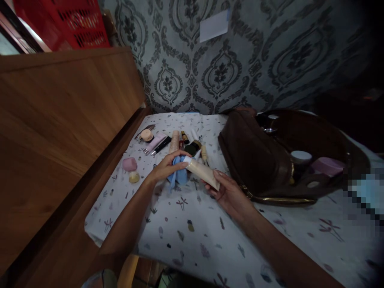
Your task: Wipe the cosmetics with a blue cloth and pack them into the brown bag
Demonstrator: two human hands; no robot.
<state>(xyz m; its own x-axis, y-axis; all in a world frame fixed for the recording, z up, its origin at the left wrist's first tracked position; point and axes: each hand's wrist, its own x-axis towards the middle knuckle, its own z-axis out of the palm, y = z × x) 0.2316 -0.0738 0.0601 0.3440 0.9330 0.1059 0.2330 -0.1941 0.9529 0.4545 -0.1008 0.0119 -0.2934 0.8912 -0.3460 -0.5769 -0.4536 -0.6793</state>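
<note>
A cream-coloured squeeze tube (202, 172) with a white cap lies slantwise between my two hands. My right hand (229, 192) is closed around its flat lower end. At the cap end, my left hand (166, 166) grips a bunched blue cloth (180, 176), its thumb against the white cap. Part of the cloth is hidden behind my fingers. Just beyond the hands lie a peach-coloured tube (175, 141), a black tube (161, 146), a pale pink tube (154, 143), a small dark bottle (185, 137) and a dark round jar (190, 150).
An open brown bag (255, 160) with jars inside stands on the right of the patterned tablecloth (180, 224). A pink item (129, 164) and a small yellowish jar (134, 177) sit at left. A wooden panel (66, 108) borders the left side; a patterned wall (186, 72) rises behind.
</note>
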